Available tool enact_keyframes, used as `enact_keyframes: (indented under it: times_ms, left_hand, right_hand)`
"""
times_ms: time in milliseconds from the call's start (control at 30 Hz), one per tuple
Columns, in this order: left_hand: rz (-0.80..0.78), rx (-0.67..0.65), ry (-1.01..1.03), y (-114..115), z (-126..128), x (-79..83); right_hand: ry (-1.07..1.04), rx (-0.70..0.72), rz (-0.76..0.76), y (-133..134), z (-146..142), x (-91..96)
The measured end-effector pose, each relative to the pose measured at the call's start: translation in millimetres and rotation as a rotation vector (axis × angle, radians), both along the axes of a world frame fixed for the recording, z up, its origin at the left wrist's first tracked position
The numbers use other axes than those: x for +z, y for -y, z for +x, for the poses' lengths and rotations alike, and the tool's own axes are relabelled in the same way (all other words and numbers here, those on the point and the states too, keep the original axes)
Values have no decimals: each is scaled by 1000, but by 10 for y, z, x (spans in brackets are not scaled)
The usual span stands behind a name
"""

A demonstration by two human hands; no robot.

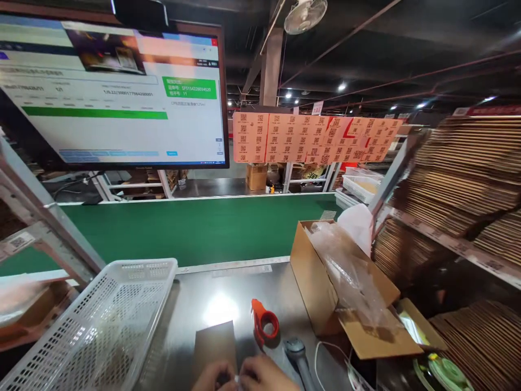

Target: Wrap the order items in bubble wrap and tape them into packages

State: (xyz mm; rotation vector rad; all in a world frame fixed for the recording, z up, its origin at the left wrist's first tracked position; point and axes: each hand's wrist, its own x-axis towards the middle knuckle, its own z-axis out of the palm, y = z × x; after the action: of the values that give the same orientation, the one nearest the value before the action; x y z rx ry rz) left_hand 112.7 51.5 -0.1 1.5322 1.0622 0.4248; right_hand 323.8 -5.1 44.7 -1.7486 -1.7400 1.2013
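At the bottom edge of the head view, my left hand (217,376) and my right hand (265,373) are close together with fingers curled inward. A small pale bit shows between the fingertips, too blurred to name. Just beyond my left hand is a flat-topped brown cardboard piece (215,343), perhaps a small box; its near end is hidden by the hand. Beyond my right hand lies a red tape dispenser (266,324) on the metal table (191,304). To its right rests a grey handheld scanner (298,358).
A white perforated basket (157,304) stands at left. On the right an open cardboard box (313,293) holds clear plastic wrap (342,266). Behind runs a green conveyor belt (195,228), under a monitor (114,130) and a QR-code board (313,138). Flattened cartons (468,168) fill the right shelves.
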Motion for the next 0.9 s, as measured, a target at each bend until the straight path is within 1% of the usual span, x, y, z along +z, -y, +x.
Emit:
enact_keyframes:
  times_ms: [67,133,233,367,467,567,733,833,900]
  left_hand:
    - [-87,-4,67,74,10,26]
    - [-221,-17,146,154,15,82]
    - [-403,-50,243,266,-5,179]
    - [-533,-69,347,385,-39,242]
    - [-577,-65,378,443,-50,226]
    - [-605,-57,368,460,-72,177]
    - [-585,-80,370,458,-148,99]
    - [-567,-76,434,478,-200,110]
    - [-573,-67,491,501,-217,166]
  right_hand:
    - [14,118,32,-25,-14,64]
    - [11,245,69,-50,-12,142]
    - [-30,329,65,-62,16,241]
    - [-76,410,11,-26,49,262]
    - [-104,422,-9,4,41,237]
    - [-179,440,-33,20,17,243]
    - [-270,466,-84,44,-8,304]
    - [-304,478,-66,63,-25,329]
    - [-352,455,-18,78,-47,354]
